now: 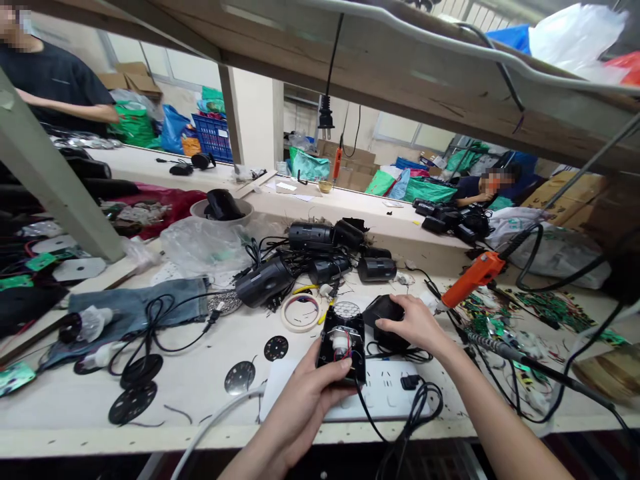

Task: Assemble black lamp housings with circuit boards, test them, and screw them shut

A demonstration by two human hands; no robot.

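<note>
My left hand (313,383) is wrapped round an open black device housing (329,347). A small motor-like part and thin red and blue wires show inside it, and a round perforated disc sits at its far end. A black cord (369,417) runs from the housing toward the table's front edge. Just to the right, my right hand (417,325) has its thumb and fingers round a curved black shell (377,308), close to the housing. The far side of that shell is partly hidden by my fingers. A white power strip (395,400) lies beneath both hands.
An orange electric screwdriver (473,279) slants at the right, near heaped green circuit boards (537,310). Behind my hands are a tape roll (301,313) and several black cylindrical devices (265,281). A plug (326,115) hangs overhead. Two other people (65,87) are across the bench.
</note>
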